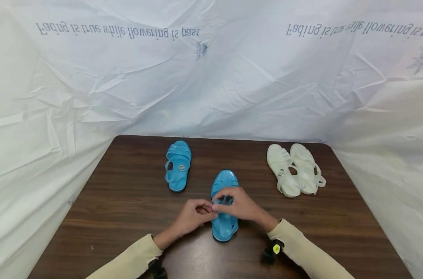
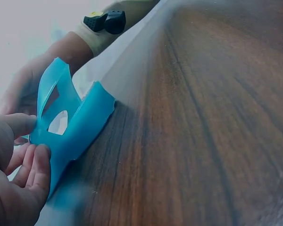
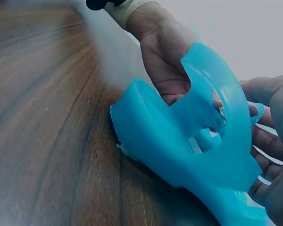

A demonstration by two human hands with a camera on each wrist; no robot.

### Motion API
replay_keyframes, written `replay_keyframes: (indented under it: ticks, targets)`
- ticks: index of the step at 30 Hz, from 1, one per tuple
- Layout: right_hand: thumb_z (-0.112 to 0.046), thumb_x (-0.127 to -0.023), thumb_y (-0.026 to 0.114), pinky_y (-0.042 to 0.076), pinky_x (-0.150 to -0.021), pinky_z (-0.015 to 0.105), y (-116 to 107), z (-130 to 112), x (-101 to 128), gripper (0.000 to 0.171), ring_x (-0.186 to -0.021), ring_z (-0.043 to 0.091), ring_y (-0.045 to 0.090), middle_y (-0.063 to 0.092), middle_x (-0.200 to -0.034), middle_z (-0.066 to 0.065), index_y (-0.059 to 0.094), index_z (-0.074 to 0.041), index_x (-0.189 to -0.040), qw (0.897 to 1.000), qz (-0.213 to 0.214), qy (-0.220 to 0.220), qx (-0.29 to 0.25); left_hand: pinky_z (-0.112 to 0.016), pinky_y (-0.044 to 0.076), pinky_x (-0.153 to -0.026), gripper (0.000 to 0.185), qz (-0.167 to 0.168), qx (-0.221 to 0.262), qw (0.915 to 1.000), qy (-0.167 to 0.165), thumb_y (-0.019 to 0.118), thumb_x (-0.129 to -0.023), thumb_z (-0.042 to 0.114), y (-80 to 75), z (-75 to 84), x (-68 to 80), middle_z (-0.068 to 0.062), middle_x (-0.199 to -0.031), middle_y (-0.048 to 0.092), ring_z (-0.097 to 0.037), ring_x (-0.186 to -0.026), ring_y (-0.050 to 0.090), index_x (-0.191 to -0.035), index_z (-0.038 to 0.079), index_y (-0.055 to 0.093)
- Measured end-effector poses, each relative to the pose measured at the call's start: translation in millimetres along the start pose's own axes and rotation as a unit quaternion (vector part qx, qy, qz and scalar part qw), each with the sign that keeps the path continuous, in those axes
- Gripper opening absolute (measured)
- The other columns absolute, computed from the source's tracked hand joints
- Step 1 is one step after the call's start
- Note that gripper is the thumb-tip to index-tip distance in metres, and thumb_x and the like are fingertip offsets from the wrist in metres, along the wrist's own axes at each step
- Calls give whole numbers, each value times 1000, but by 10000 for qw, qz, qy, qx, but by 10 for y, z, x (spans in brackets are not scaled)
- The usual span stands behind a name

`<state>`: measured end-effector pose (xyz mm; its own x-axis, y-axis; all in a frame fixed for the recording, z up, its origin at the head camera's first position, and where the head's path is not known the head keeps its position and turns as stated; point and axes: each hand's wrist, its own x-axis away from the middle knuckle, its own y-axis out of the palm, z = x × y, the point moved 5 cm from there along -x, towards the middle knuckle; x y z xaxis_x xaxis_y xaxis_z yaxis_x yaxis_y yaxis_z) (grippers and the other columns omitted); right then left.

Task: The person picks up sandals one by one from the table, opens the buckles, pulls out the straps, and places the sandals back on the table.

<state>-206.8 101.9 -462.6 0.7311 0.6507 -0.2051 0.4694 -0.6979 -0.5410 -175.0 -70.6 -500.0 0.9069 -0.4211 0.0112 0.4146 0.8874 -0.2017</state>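
Observation:
A blue jelly sandal lies sole down at the middle of the table, toe pointing away. My left hand comes in at its left side and pinches the ankle strap there between thumb and fingers. From the right, my right hand reaches over the sandal and grips the strap at the same spot, its fingertips meeting the left ones. In the right wrist view a small metal buckle shows behind the blue heel strap. The fingertips partly hide the strap's end.
The other blue sandal lies behind and to the left. A pair of white sandals stands at the back right, side by side. The dark wooden table meets white plastic sheeting at its far edge.

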Motion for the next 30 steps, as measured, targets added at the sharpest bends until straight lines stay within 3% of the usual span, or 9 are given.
replay_keyframes:
  ticks: [9, 15, 19, 25, 30]
  targets:
    - [-27, -96, 74, 55, -71, 30, -64, 62, 107, 10, -82, 10, 61, 69, -91, -7, 74, -16, -96, 9991, 154, 347, 163, -27, 55, -55, 14, 159, -376, 9990, 196, 79, -91, 21, 50, 31, -39, 1, -86, 69, -11, -66, 64, -101, 11, 77]
    - [-29, -98, 71, 55, -71, 28, -39, 93, 130, 10, -80, 10, 61, 69, -93, -7, 74, -21, -94, 9980, 253, 571, -28, -25, 55, -59, 12, 330, -889, 9946, 428, 82, -88, 24, 80, 62, -55, 6, -81, 67, -7, -67, 63, -93, 15, 77]
    - [-22, -99, 70, 54, -70, 28, -22, 181, 171, 10, -81, 10, 62, 70, -93, -4, 74, -17, -93, 9961, 355, 749, -310, -25, 56, -60, 7, 491, -787, 9949, 403, 83, -86, 17, 64, 54, -29, 6, -78, 68, -7, -68, 65, -91, 15, 78]
    - [-16, -100, 67, 54, -73, 27, -27, 268, 219, 12, -85, 12, 63, 72, -93, 2, 75, -8, -94, 9898, 558, 1030, -815, -26, 58, -61, 16, 459, -618, 9964, 367, 83, -88, 22, 58, 41, -9, 1, -83, 70, -9, -71, 67, -99, 11, 79]
    - [-22, -100, 69, 53, -71, 28, -18, 237, 160, 12, -82, 14, 61, 69, -92, 0, 74, -12, -95, 9883, 602, 1151, -799, -26, 59, -68, 34, 404, -590, 9967, 371, 82, -90, 26, -37, 85, -32, -7, -99, 72, -11, -80, 69, -115, 4, 73]
